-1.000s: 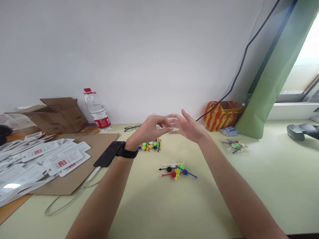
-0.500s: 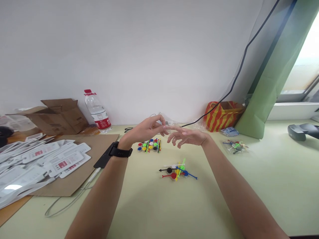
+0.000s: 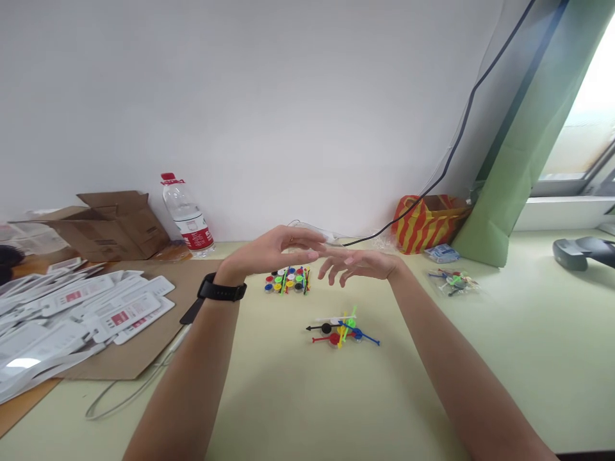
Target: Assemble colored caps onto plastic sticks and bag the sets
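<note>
My left hand [image 3: 269, 253], with a black band on its wrist, hovers above the table with fingers stretched toward the right. My right hand [image 3: 369, 264] faces it, fingers apart and slightly curled. Their fingertips overlap in view; whether they touch I cannot tell. Both hands hold nothing. Below and nearer lies a loose pile of plastic arrow spinners [image 3: 326, 328] in black, white, red, blue, yellow and green. Partly behind my left hand, several coloured round pieces [image 3: 289, 284] sit in rows with thin arrows among them.
Left stand a cardboard box [image 3: 115, 224], a water bottle [image 3: 191, 221] and a heap of white printed cards [image 3: 96, 307] on cardboard. A dark phone-like slab [image 3: 192, 310] has a white cable. Right are a striped bag [image 3: 418, 224], a bagged spinner set [image 3: 454, 282] and a black scanner-like device [image 3: 583, 251].
My left hand has shifted slightly left and flattened, its fingers straighter. My right hand has barely moved. The spinners lie as before.
</note>
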### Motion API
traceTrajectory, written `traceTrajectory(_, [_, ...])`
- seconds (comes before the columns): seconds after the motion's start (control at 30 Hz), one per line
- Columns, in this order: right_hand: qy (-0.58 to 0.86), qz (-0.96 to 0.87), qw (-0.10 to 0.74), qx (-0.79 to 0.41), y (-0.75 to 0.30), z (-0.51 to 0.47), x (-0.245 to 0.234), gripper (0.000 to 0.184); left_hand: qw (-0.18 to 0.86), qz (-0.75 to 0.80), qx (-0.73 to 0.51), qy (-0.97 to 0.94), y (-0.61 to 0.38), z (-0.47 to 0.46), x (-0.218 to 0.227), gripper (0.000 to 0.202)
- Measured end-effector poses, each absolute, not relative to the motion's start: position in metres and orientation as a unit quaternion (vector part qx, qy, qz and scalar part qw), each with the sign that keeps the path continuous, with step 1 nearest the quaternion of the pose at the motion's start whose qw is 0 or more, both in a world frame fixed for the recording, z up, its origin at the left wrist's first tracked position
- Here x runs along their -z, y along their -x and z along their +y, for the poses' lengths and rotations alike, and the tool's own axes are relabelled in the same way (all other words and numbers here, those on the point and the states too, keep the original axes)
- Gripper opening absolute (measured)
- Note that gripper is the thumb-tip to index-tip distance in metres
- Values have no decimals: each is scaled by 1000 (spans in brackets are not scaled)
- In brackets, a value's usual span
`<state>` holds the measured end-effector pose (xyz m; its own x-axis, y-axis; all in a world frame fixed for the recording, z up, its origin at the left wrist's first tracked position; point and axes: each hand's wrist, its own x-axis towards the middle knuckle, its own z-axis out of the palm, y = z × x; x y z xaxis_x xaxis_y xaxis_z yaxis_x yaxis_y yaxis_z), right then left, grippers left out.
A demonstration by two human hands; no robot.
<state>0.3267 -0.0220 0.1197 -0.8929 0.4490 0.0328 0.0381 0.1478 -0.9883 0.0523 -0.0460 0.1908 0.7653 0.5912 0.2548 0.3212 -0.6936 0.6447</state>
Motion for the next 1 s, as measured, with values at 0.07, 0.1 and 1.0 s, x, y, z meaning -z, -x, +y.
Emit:
traceTrajectory(0.07, [156,-748,156,-626,-326,-22,-120,70,353,216,-179,-892,-50,-43,-190,53])
traceTrajectory(0.1, [153,-753,149,-622,-325,-22,-120,71,378,196,-152,-892,-49,-41,-190,55])
traceTrajectory(1.0, [160,-777,94,-601,-297,-34,-127,62,450,106,16,-887,-83,-26,-142,101])
